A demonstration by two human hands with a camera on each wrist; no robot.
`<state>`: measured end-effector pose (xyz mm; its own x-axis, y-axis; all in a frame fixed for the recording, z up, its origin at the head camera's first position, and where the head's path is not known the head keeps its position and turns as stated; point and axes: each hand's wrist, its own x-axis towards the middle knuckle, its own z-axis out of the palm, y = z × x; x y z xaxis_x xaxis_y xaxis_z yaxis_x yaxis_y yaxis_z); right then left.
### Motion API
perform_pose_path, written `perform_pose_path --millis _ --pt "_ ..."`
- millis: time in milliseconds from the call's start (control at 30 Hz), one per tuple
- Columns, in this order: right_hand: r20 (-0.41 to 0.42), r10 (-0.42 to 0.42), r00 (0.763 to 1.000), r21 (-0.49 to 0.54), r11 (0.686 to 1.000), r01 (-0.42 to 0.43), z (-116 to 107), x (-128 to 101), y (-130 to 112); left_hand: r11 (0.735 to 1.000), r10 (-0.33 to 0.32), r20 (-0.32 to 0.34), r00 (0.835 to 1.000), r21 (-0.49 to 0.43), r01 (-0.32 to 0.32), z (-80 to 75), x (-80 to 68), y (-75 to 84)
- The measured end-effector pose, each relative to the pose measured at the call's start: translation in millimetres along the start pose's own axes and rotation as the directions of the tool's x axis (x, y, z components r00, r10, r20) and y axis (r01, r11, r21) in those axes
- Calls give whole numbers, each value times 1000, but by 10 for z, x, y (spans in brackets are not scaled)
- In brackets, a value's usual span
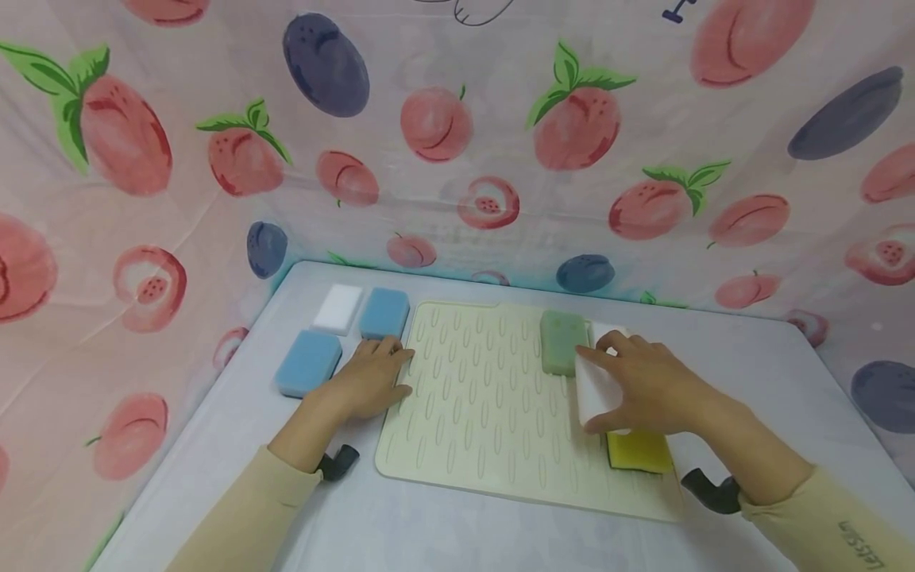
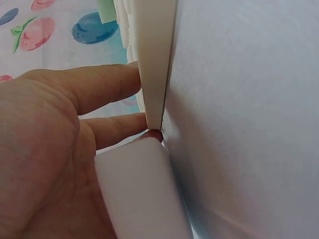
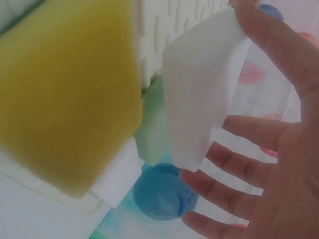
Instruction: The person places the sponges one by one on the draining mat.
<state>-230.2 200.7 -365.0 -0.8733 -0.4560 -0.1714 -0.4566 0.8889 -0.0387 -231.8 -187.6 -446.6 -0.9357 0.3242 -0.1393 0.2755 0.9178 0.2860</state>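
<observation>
A cream ribbed mat (image 1: pixel 486 397) lies in the middle of the table. My left hand (image 1: pixel 391 372) rests flat at its left edge, its straight fingers (image 2: pixel 107 82) touching the mat's rim (image 2: pixel 154 64). Over the mat's right side, my right hand (image 1: pixel 608 381) holds a white sponge (image 1: pixel 592 391) tilted up on edge, between thumb and fingers (image 3: pixel 224 162). This white sponge (image 3: pixel 199 94) fills the right wrist view. A green sponge (image 1: pixel 562 342) lies flat just left of it. A yellow sponge (image 1: pixel 638 451) sits under my right wrist.
Two blue sponges (image 1: pixel 309 363) (image 1: pixel 384 312) and a white sponge (image 1: pixel 338 307) lie left of the mat. Another white sponge (image 1: pixel 609 329) peeks out behind my right hand. A fruit-printed cloth (image 1: pixel 457 143) walls in the table's back and sides.
</observation>
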Motion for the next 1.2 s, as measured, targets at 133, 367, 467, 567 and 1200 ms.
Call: perform_pose_path --millis 133,367,467,567,1200 --pt "4 -4 1000 0 1000 4 26 10 -20 1000 0 3 1000 3 0 2 3 -5" --pt "13 -12 1000 12 1000 12 55 14 -57 1000 -1 0 1000 13 1 9 11 -12" --pt "14 -16 1000 13 1000 16 71 18 -70 1000 3 1 1000 11 -3 2 5 -7" --pt "18 -16 1000 16 1000 16 87 24 -86 1000 5 3 1000 10 -5 -6 -1 -3" --pt "23 -31 999 22 999 30 171 50 -167 1000 19 9 1000 12 -19 -20 -16 -5"
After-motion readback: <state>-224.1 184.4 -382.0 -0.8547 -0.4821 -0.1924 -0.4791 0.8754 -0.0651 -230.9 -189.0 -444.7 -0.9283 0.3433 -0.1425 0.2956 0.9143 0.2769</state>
